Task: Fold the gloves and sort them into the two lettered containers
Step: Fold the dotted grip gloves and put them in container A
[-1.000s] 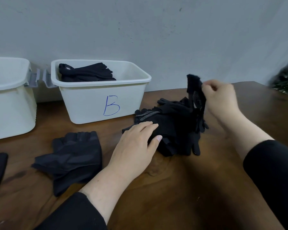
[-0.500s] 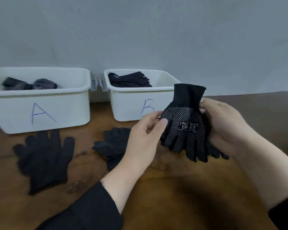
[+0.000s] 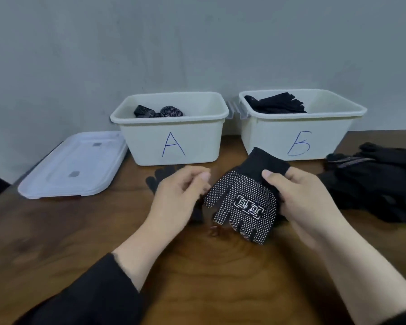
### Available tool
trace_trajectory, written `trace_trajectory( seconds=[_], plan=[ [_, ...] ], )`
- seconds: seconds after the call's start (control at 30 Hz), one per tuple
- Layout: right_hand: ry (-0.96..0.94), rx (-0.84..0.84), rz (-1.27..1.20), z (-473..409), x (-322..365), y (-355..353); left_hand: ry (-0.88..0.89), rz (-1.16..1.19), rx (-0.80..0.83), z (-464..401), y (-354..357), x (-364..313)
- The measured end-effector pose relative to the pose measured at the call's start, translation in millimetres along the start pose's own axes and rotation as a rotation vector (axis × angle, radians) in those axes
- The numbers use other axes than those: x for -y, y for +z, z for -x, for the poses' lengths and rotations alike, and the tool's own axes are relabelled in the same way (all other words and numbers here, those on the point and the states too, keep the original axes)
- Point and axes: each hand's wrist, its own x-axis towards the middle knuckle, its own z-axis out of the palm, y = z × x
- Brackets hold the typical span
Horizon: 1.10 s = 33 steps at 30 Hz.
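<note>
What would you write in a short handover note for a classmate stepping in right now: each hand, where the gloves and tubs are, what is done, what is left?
Right hand: grips the dotted glove at its cuff, held above the table.
Left hand: beside the glove's thumb edge, fingers curled; contact unclear.
Container A: rolled dotted gloves inside.
Container B: plain black gloves inside.
Left: fold the held glove, probably for A; a black glove behind the left hand; the glove pile at right.

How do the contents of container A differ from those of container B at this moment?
Container A holds white-dotted black gloves bunched into small rolls low at its back; container B holds plain black gloves lying flat and stacked up to its rim. Both are white open tubs with a blue handwritten letter.
</note>
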Motion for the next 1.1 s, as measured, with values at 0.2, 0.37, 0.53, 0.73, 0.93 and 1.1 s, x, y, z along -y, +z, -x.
trace_trajectory(
  seconds=[0.2, 0.37, 0.53, 0.73, 0.93, 1.1],
  plan=[
    [-0.043, -0.008, 0.077, -1.6, -3.2, 1.4, 0.105, -0.647, 0.189, -9.8, -47.5, 39.4],
    [-0.179, -0.059, 0.325, -2.5, 18.9, -6.6, -0.006, -0.795, 0.46, -11.3, -49.6, 39.3],
    [-0.32, 0.02, 0.515, -1.9, 64.1, -4.3, 0.041, -0.751, 0.509, -3.9, -46.5, 32.9],
    [-0.352, 0.171, 0.754, -3.3, 103.6, 12.6, 0.086, -0.655, 0.53, 1.1, -58.7, 40.9],
    [-0.568, 0.16, 1.016, -10.4, 124.8, 43.5, 0.157, -0.639, 0.553, 9.1, -67.7, 53.0],
    [-0.606, 0.142, 1.125, -29.2, 131.2, 72.9, 0.067, -0.376, 0.084, -3.9, -92.4, 54.9]
  ],
)
